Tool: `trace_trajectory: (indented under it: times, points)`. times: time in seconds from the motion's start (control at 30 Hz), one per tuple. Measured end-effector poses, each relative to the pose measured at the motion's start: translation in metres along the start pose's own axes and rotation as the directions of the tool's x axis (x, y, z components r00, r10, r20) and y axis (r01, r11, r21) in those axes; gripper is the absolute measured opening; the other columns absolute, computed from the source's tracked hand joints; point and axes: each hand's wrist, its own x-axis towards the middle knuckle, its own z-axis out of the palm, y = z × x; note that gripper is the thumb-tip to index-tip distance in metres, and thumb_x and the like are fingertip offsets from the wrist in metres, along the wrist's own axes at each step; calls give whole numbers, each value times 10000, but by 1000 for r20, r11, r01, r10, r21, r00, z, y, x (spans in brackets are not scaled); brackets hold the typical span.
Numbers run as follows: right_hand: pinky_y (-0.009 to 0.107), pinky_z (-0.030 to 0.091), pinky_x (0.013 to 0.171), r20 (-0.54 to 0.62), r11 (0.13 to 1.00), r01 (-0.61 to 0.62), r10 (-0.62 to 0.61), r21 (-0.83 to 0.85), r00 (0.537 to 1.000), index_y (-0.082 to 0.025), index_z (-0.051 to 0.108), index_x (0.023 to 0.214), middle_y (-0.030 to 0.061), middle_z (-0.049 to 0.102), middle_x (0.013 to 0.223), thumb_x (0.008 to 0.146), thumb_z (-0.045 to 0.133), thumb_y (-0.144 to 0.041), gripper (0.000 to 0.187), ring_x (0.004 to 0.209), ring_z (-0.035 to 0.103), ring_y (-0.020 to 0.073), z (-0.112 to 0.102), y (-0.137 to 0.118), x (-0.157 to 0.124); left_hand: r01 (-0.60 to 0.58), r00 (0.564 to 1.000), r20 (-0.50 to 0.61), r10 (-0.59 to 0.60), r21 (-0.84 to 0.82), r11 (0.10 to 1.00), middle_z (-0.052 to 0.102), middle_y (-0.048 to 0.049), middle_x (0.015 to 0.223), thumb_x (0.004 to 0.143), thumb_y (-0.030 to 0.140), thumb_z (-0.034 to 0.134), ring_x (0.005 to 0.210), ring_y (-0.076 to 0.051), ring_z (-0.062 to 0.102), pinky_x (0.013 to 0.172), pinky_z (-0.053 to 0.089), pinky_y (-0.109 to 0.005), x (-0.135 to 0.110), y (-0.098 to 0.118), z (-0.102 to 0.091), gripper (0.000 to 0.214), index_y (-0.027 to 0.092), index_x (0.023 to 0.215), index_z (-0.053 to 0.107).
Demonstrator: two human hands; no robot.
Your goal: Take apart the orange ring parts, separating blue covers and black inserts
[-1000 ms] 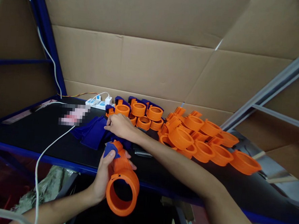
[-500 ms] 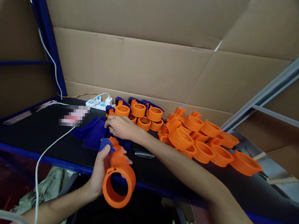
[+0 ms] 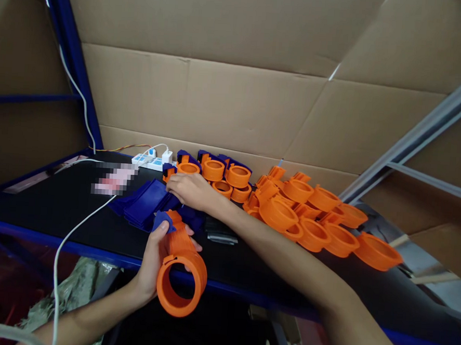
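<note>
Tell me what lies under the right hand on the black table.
The right hand rests on a pile of dark blue flat pieces spread on the black table. Whether its fingers pinch one cannot be seen; the palm covers that part.

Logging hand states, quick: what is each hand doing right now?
Left hand: closed around an orange ring part with a blue piece on its end.
Right hand: resting on the blue pieces; grip cannot be told.
</note>
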Motion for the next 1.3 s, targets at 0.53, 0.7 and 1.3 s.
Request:
trace_trajectory:
  times: [0.53,0.7,1.3]
  points:
    - [278,424,756,-43,995,-84,86,52,995,-172,676,1134,78,671,1132,904,450,-29,352,1037,597,183,-11,-1,-6,23,999,-49,-21,43,999,732,-147,819,818,576,596,735,-298,719,587,556,-345,5,2,2,503,91,937,662]
    - [279,450,868,-137,962,-32,72,271,988,-186,654,1180,58,653,1196,910,416,-35,391,1058,596,152,-42,-12,-33,-37,996,-78,41,46,998,712,-74,822,810,505,660,720,-276,713,529,558,-335,8,3,4,497,156,1152,568]
    - [306,483,646,-206,955,24,-88,-295,975,-51,624,1174,131,701,909,1004,405,-278,358,767,645,176,-34,-58,-102,30,990,-133,-48,-130,991,731,-49,1030,820,307,742,875,-184,712,766,564,-272,9,-2,2,384,189,1160,610]
